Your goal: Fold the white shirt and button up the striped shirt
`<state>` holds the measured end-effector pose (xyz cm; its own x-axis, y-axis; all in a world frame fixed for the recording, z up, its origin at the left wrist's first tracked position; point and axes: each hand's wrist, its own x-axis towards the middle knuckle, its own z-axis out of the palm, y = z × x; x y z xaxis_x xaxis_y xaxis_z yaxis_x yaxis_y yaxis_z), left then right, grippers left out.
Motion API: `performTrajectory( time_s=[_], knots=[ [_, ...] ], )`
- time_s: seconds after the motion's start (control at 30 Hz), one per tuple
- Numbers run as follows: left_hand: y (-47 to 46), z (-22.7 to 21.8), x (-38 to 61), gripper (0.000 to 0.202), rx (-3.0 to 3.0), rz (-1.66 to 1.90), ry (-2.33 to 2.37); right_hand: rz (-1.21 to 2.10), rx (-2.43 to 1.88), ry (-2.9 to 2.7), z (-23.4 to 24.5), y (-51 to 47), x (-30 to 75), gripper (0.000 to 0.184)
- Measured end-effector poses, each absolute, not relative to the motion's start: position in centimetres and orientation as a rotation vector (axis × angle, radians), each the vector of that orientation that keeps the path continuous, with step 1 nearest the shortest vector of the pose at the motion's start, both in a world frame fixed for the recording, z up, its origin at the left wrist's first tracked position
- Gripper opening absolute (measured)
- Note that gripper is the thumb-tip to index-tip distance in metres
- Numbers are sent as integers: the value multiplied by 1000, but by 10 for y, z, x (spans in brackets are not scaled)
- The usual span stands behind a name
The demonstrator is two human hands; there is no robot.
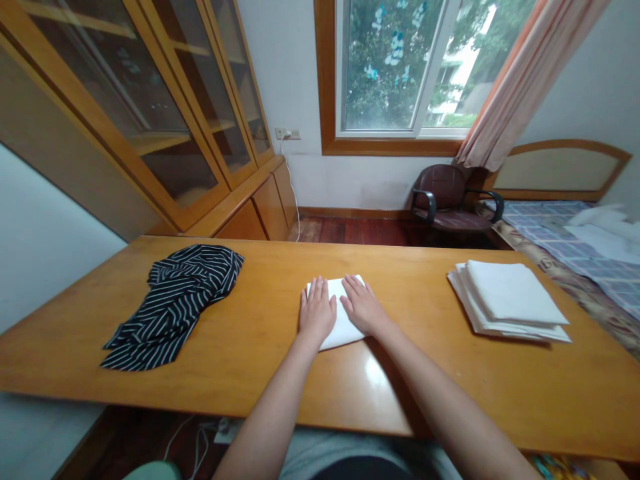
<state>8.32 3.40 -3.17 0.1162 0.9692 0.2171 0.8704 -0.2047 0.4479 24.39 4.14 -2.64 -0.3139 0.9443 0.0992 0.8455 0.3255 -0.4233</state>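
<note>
A folded white cloth or paper sheet (pixel 343 331) lies flat on the wooden table (pixel 265 333) in front of me; its exact material I cannot tell. My left hand (pixel 318 310) rests palm down on its left side, fingers stretched forward. On its right side lies my right hand (pixel 364 307), also flat with the fingers extended. Both hands are open and press on the white piece from above. The far edge of it shows between the fingertips.
A crumpled black-and-white striped cloth (pixel 185 300) lies on the table's left. Toward the right sits a stack of folded white pieces (pixel 515 293). Beyond the table are a glass-door cabinet (pixel 200 133), an office chair (pixel 445 197) and a bed (pixel 565 233).
</note>
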Motion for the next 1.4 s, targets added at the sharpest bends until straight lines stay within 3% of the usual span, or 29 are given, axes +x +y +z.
performTrajectory(
  time_s=[1.0, 1.4],
  knots=[
    [45, -50, 33, 55, 2170, 652, 1822, 431, -1721, -2219, -41, 48, 290, 58],
    [50, -62, 19, 46, 2032, 1031, 1798, 470, -1488, -2022, -58, 29, 321, 45]
  ],
)
